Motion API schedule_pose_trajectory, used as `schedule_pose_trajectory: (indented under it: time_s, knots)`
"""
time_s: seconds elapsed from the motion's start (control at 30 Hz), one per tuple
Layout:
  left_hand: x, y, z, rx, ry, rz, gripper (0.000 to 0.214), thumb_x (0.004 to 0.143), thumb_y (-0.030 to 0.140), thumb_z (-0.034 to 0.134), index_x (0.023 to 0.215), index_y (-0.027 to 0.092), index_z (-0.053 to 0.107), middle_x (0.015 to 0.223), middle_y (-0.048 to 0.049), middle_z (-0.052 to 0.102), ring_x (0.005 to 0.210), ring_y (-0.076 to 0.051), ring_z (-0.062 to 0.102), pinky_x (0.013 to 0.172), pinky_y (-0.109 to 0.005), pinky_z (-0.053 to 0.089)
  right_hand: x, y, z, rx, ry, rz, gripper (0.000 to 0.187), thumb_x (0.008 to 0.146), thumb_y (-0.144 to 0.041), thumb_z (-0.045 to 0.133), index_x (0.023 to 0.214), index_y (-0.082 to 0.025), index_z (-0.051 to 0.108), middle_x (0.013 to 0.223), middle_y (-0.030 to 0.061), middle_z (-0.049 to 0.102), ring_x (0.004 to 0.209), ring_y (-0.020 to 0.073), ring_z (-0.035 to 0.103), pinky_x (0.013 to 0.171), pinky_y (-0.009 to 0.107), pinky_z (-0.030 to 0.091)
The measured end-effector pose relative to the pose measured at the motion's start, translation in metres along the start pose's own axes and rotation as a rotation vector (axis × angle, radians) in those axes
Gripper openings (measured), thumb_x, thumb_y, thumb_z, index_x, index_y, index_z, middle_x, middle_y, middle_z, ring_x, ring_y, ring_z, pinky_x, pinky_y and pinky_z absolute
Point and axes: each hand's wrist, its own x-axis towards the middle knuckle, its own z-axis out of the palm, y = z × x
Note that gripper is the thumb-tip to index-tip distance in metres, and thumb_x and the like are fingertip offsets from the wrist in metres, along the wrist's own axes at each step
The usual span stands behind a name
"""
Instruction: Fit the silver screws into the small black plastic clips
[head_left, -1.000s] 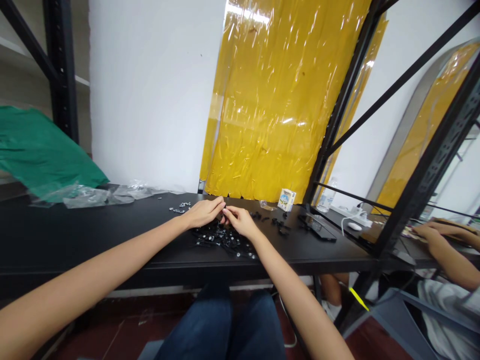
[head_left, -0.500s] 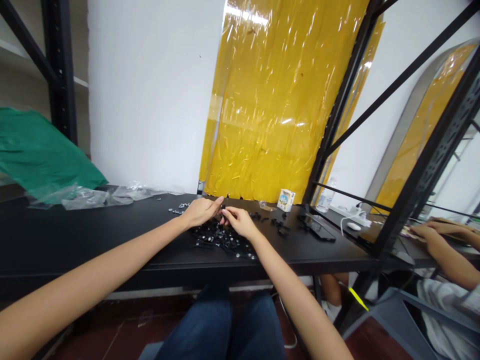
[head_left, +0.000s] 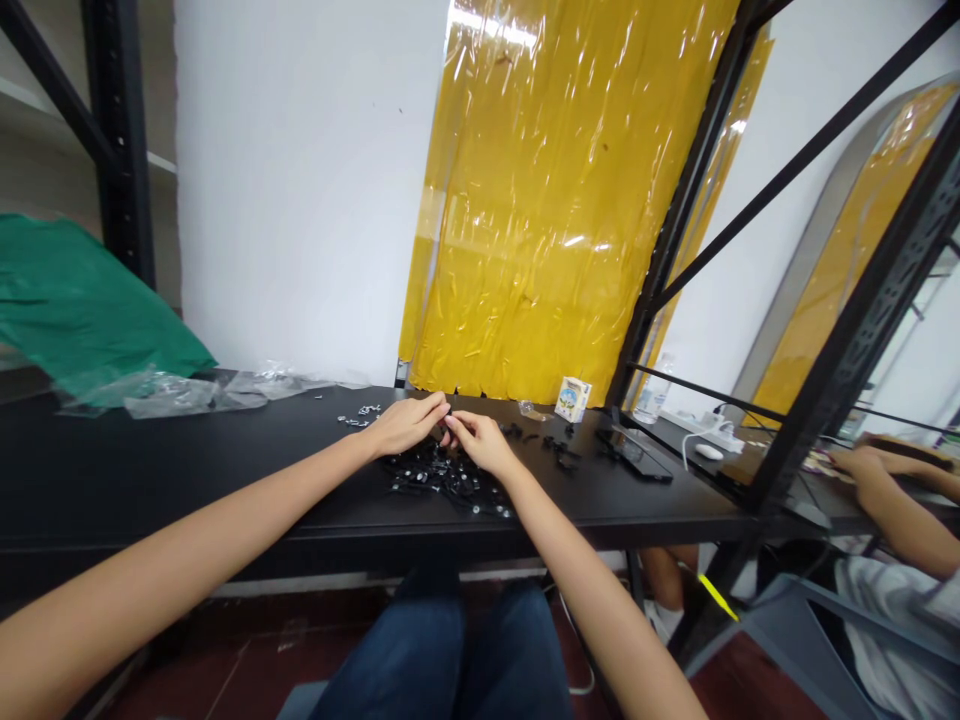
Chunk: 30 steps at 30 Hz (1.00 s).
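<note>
Fingertips (head_left: 441, 409) of the left hand (head_left: 409, 425) meet those of the right hand (head_left: 480, 443), and both hands pinch shut on a small dark piece (head_left: 440, 432) held between them (too small to make out its shape). Just under and in front of the two hands lies a pile of black parts (head_left: 442, 480), some with shiny spots, spread on the black table (head_left: 187, 465). Just beyond the left hand sit a few silvery bits (head_left: 361, 414).

To the right of the right hand more black parts (head_left: 559, 448) lie scattered, with a small white box (head_left: 573, 399) standing upright behind them. Farther right lies a flat dark slab (head_left: 636, 455), then a white mouse (head_left: 708, 452).

Well off to the left of the left hand, crumpled clear bags (head_left: 195, 392) rest at the back edge of the table, with a green cloth (head_left: 82, 305) above them. Behind both hands a yellow plastic sheet (head_left: 555, 200) hangs against the white wall.

Far to the right, past a black rack post (head_left: 847, 345), another person's hand (head_left: 862, 465) rests on a neighbouring table.
</note>
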Motion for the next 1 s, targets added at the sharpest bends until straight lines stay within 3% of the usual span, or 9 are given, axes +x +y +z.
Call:
schedule_pose_trajectory:
  time_s: [0.13,0.23,0.37,0.47,0.57,0.7,0.9,1.0]
  knots:
    - [0.001,-0.001,0.001,-0.016,0.032,-0.023,0.037,0.094,0.046,0.018,0.08,0.023,0.044,0.071,0.0012,0.061,0.068,-0.018,0.06,0.063,-0.026,0.037,0.001,0.001,0.0,0.008,0.024,0.006,0.038,0.089,-0.047,0.041,0.097,-0.018,0.065,0.069,0.0013,0.066,0.058,0.0118,0.059,0.063,0.022,0.047]
    - [0.004,-0.005,0.003,0.113,0.075,-0.085,0.037,0.094,0.045,0.02,0.082,0.022,0.047,0.071,-0.0011,0.062,0.068,-0.02,0.061,0.06,-0.027,0.036,0.001,0.002,0.0,0.009,0.037,0.012,0.038,0.088,-0.047,0.042,0.095,-0.018,0.065,0.068,0.0016,0.066,0.058,0.0117,0.058,0.062,0.022,0.047]
    - [0.007,-0.013,0.001,0.28,0.218,-0.271,0.043,0.093,0.046,0.018,0.089,0.021,0.053,0.076,-0.0074,0.066,0.073,-0.026,0.063,0.063,-0.03,0.039,0.001,0.002,0.001,0.005,0.04,0.033,0.038,0.088,-0.046,0.042,0.095,-0.018,0.066,0.068,0.0016,0.066,0.057,0.0112,0.058,0.062,0.022,0.047]
    - [0.008,-0.021,-0.005,0.252,0.376,-0.469,0.058,0.092,0.052,0.007,0.089,0.019,0.055,0.083,-0.0124,0.068,0.078,-0.029,0.064,0.064,-0.033,0.04,0.001,0.001,0.0,-0.009,0.037,0.048,0.037,0.088,-0.046,0.042,0.094,-0.018,0.066,0.068,0.0017,0.067,0.057,0.0107,0.058,0.062,0.022,0.047]
    - [0.008,-0.026,-0.009,0.201,0.416,-0.554,0.067,0.09,0.057,0.0,0.087,0.02,0.056,0.086,-0.0138,0.069,0.081,-0.029,0.063,0.064,-0.034,0.041,0.0,-0.001,0.0,-0.006,0.037,0.051,0.038,0.088,-0.046,0.042,0.093,-0.017,0.066,0.068,0.0018,0.067,0.057,0.0105,0.058,0.062,0.021,0.046]
    - [0.007,-0.024,-0.008,0.158,0.387,-0.494,0.065,0.089,0.06,0.003,0.084,0.021,0.055,0.083,-0.0103,0.068,0.078,-0.027,0.062,0.062,-0.031,0.038,0.0,-0.002,0.0,0.005,0.037,0.047,0.037,0.087,-0.046,0.043,0.092,-0.017,0.066,0.068,0.0022,0.067,0.057,0.011,0.059,0.062,0.022,0.047]
    - [0.004,-0.005,0.001,0.086,0.199,-0.181,0.05,0.085,0.064,0.028,0.075,0.021,0.052,0.063,0.0001,0.061,0.061,-0.018,0.056,0.056,-0.025,0.033,0.0,0.003,0.002,0.001,0.06,0.072,0.031,0.082,-0.046,0.052,0.086,-0.018,0.065,0.069,0.0015,0.067,0.058,0.0127,0.061,0.06,0.023,0.048]
    - [0.003,-0.002,0.006,-0.011,0.136,-0.115,0.047,0.086,0.061,0.028,0.075,0.021,0.051,0.06,0.0014,0.057,0.058,-0.016,0.054,0.055,-0.025,0.033,0.0,0.006,0.003,0.022,0.058,0.081,0.03,0.082,-0.045,0.053,0.086,-0.018,0.064,0.068,0.0009,0.067,0.058,0.0127,0.061,0.061,0.024,0.048]
